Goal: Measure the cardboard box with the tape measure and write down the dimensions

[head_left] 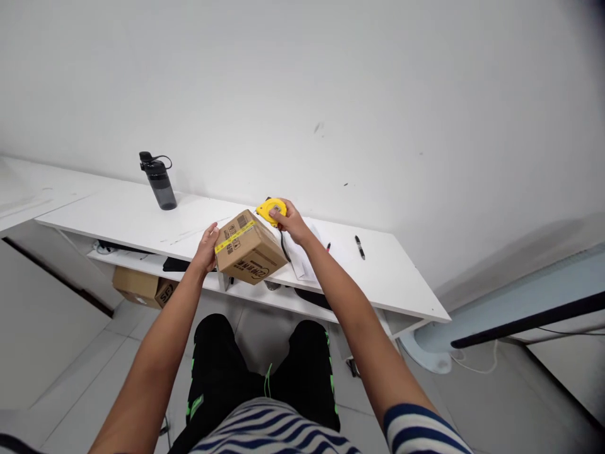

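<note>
A small brown cardboard box (253, 252) with dark printing is tilted at the white shelf's front edge. My left hand (207, 248) grips its left side, fingers partly hidden behind the box. The yellow tape measure (271, 210) is in my right hand (292, 222), with the thumb across its case. Its pulled-out yellow blade (235, 237) lies across the box's upper face, from the case to the edge by my left hand. Whether my left fingers also pinch the blade's end, I cannot tell.
On the white shelf top (392, 268) stand a dark water bottle (161, 184), white papers (302, 258) and a black pen (360, 247). Another cardboard box (142, 287) sits below at left. A wall closes off the back. A black bar (524, 323) juts in at right.
</note>
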Demonstrator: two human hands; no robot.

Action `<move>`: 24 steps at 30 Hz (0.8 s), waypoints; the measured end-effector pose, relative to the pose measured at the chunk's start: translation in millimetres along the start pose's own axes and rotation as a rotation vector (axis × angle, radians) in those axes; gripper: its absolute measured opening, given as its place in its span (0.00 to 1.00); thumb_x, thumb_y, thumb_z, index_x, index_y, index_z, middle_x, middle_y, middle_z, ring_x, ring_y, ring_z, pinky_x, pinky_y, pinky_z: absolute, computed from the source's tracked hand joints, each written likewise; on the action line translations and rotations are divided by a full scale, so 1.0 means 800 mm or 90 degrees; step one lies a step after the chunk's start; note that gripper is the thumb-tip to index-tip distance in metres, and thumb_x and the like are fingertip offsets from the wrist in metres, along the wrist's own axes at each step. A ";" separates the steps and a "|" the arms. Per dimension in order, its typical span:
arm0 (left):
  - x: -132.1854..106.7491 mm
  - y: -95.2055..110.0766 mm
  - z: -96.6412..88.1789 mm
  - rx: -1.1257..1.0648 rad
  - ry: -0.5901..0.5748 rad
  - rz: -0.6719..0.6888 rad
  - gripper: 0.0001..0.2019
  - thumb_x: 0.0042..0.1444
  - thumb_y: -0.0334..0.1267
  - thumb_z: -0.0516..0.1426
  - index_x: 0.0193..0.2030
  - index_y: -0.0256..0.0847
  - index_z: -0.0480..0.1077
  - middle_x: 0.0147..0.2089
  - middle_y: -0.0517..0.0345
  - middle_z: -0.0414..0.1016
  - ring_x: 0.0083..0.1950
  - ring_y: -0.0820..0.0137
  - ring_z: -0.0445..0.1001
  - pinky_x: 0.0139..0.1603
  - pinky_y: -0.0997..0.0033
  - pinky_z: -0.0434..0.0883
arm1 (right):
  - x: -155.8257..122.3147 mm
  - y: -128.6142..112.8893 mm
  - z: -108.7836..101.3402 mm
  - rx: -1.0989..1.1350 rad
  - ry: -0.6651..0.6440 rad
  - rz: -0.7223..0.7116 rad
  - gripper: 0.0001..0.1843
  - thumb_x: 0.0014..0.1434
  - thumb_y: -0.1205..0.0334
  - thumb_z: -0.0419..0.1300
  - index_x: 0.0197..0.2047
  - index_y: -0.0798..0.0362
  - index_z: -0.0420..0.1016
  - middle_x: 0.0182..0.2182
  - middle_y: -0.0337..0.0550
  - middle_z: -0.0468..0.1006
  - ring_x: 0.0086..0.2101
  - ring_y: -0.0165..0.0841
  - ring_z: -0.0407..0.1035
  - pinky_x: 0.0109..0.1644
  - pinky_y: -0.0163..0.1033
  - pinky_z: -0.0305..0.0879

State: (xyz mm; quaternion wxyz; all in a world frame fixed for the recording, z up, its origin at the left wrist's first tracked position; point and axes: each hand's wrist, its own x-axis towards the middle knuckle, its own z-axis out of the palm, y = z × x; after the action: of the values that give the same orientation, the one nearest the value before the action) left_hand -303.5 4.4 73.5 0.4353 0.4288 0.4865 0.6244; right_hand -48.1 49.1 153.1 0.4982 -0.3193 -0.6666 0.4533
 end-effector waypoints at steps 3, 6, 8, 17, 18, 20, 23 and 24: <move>0.003 -0.007 -0.010 0.184 0.096 0.010 0.30 0.51 0.52 0.62 0.57 0.40 0.67 0.56 0.42 0.72 0.55 0.57 0.73 0.54 0.56 0.71 | -0.009 0.013 0.042 0.025 -0.017 -0.032 0.33 0.53 0.42 0.62 0.57 0.49 0.64 0.47 0.43 0.75 0.43 0.32 0.72 0.45 0.38 0.71; -0.004 0.004 -0.018 0.226 0.155 0.028 0.29 0.49 0.51 0.63 0.55 0.37 0.70 0.59 0.39 0.71 0.59 0.54 0.70 0.57 0.56 0.68 | -0.014 0.012 0.077 -0.079 -0.051 -0.070 0.35 0.54 0.44 0.62 0.60 0.49 0.61 0.54 0.45 0.72 0.49 0.35 0.69 0.55 0.42 0.67; -0.020 0.017 -0.021 0.159 0.086 0.031 0.30 0.55 0.57 0.56 0.58 0.37 0.69 0.58 0.41 0.72 0.59 0.55 0.71 0.57 0.57 0.69 | -0.015 0.005 0.090 -0.179 -0.095 -0.099 0.35 0.56 0.45 0.61 0.62 0.48 0.61 0.58 0.45 0.69 0.53 0.37 0.68 0.59 0.44 0.63; -0.070 0.038 0.004 0.195 -0.023 0.075 0.31 0.55 0.50 0.59 0.64 0.42 0.65 0.61 0.50 0.71 0.60 0.57 0.70 0.59 0.61 0.67 | 0.005 -0.006 0.112 -0.408 -0.242 -0.151 0.32 0.63 0.47 0.53 0.67 0.47 0.53 0.61 0.49 0.67 0.52 0.42 0.67 0.57 0.51 0.63; -0.067 0.036 0.007 0.193 -0.035 0.086 0.29 0.56 0.49 0.58 0.63 0.42 0.66 0.59 0.52 0.73 0.58 0.57 0.71 0.58 0.60 0.68 | 0.009 -0.006 0.112 -0.422 -0.252 -0.152 0.32 0.63 0.47 0.53 0.67 0.47 0.53 0.60 0.49 0.67 0.52 0.43 0.68 0.56 0.50 0.64; -0.062 0.030 0.012 0.181 -0.020 0.117 0.26 0.56 0.48 0.57 0.61 0.42 0.68 0.57 0.53 0.75 0.57 0.58 0.72 0.58 0.60 0.68 | 0.017 -0.009 0.110 -0.452 -0.267 -0.158 0.31 0.63 0.48 0.53 0.67 0.47 0.54 0.59 0.50 0.68 0.52 0.43 0.68 0.56 0.50 0.64; -0.056 0.020 0.017 0.170 0.059 0.159 0.25 0.56 0.44 0.57 0.61 0.41 0.69 0.61 0.52 0.72 0.61 0.58 0.69 0.64 0.60 0.64 | 0.021 -0.017 0.096 -0.499 -0.290 -0.160 0.30 0.62 0.50 0.55 0.66 0.48 0.57 0.57 0.50 0.71 0.51 0.44 0.69 0.54 0.49 0.64; -0.055 0.017 0.018 0.171 0.082 0.160 0.25 0.56 0.43 0.57 0.61 0.41 0.70 0.62 0.52 0.72 0.63 0.58 0.68 0.65 0.59 0.63 | 0.018 -0.022 0.088 -0.516 -0.293 -0.156 0.30 0.62 0.50 0.56 0.65 0.48 0.58 0.56 0.50 0.72 0.50 0.45 0.69 0.53 0.48 0.64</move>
State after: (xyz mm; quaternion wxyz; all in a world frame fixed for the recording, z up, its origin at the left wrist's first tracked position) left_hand -280.1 -36.7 84.5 0.2609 0.4996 0.5348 0.6295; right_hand -119.1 34.9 167.9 0.2230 -0.2987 -0.9151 0.1539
